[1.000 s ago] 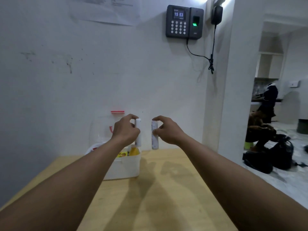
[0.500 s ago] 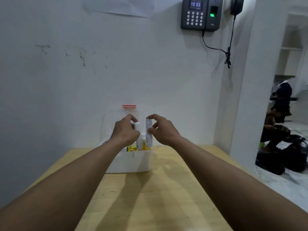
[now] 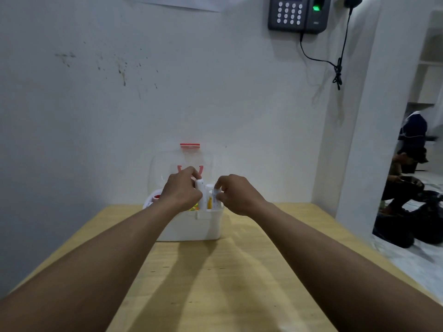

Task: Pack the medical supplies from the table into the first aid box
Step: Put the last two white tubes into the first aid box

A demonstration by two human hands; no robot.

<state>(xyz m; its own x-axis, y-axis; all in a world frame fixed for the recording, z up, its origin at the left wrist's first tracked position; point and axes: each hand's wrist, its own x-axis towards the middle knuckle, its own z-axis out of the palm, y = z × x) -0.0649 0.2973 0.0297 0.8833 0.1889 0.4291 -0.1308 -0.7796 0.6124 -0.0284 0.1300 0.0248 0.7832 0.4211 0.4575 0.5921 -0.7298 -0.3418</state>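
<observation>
A white first aid box (image 3: 191, 227) stands at the far edge of the wooden table (image 3: 215, 279), its clear lid (image 3: 158, 168) with a red latch raised against the wall. My left hand (image 3: 182, 191) pinches a white tube (image 3: 201, 195) upright, its lower end inside the box. My right hand (image 3: 233, 195) grips a second white tube (image 3: 215, 200), which also dips into the box at the right side. Yellow and orange items show inside between the tubes. The rest of the box's contents is hidden by my hands.
The white wall stands right behind the box. A keypad device (image 3: 297, 14) with a dangling cable hangs high on it. A doorway opens at the right, where a person (image 3: 407, 168) sits among dark bags (image 3: 402, 226) on the floor.
Both hands have come down and together, lowering the two white tubes from above the box into it. The view has tilted down and shifted toward the box.
</observation>
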